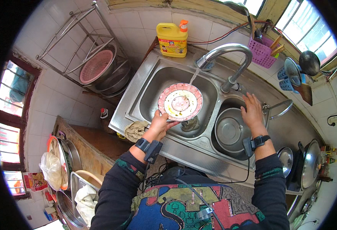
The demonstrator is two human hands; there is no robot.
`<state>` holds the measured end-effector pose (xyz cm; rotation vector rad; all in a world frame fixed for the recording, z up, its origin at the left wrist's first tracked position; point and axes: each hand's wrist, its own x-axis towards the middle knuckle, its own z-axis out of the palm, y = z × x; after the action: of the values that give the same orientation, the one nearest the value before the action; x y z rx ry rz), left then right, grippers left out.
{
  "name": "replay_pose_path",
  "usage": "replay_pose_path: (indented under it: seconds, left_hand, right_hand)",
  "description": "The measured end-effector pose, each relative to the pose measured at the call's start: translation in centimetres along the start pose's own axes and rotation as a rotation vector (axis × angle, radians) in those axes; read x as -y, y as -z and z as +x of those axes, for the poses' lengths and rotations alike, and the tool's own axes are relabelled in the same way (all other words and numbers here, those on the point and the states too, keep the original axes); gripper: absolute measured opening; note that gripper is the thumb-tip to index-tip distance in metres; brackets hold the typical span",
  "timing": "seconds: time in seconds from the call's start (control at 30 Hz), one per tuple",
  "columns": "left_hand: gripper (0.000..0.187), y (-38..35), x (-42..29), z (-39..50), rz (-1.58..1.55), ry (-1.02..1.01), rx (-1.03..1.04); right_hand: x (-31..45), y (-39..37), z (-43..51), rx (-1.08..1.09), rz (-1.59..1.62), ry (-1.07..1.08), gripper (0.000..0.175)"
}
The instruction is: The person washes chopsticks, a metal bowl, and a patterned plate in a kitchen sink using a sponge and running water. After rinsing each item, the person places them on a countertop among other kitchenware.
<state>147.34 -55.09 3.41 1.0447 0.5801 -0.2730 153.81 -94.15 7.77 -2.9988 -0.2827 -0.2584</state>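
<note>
My left hand (160, 126) grips the near-left rim of a plate (180, 102) with a pink patterned border. Dark specks and yellow smears of food lie on its white face. Water (195, 76) runs from the curved chrome faucet (231, 49) onto the plate's far edge, above the left sink basin (154, 86). A wet, dark cloth (190, 124) lies in that basin, partly under the plate. My right hand (251, 110), fingers spread and holding nothing, is over the right basin's far-right side, near a metal pot (228, 130) standing in it.
A yellow detergent jug (172, 40) with an orange pump stands behind the left basin. A crumpled cloth (136, 130) lies on the sink's front-left edge. A second, smaller tap (282, 110) rises at the right. Purple (261, 53) and blue utensil baskets hang along the wall.
</note>
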Motion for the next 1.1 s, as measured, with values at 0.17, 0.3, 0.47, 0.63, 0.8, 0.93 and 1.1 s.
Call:
replay_pose_path:
  seconds: [0.17,0.3,0.47,0.63,0.8,0.93,1.1]
  left_hand:
    - [0.04,-0.2,0.1,1.8,-0.007,0.064,0.024]
    - [0.04,0.2,0.3,2.7,-0.021,0.08,0.069]
    - [0.047,0.6,0.5,3.6,0.008,0.028,0.058]
    - [0.052,0.6,0.4,4.8,0.053,-0.068,-0.035]
    - [0.059,1.4,-0.1,5.7,0.108,-0.164,-0.132]
    - [0.059,2.6,-0.5,5.9,0.197,-0.189,-0.181]
    - [0.061,3.5,-1.1,5.3,0.3,-0.167,-0.208]
  right_hand:
    - [3.0,-1.2,-1.1,-0.082,0.191,0.08,0.044]
    - [6.6,-2.8,-2.1,-0.077,0.313,0.204,0.038]
    - [10.5,-5.1,-3.0,0.064,0.391,0.234,0.03]
    - [12.4,-7.1,-3.8,0.136,0.42,0.258,0.025]
    - [13.5,-8.4,-4.5,0.219,0.413,0.32,0.025]
    - [14.5,-9.6,-4.2,0.326,0.331,0.418,0.027]
    - [15.8,-11.9,-3.2,0.489,0.271,0.436,0.037]
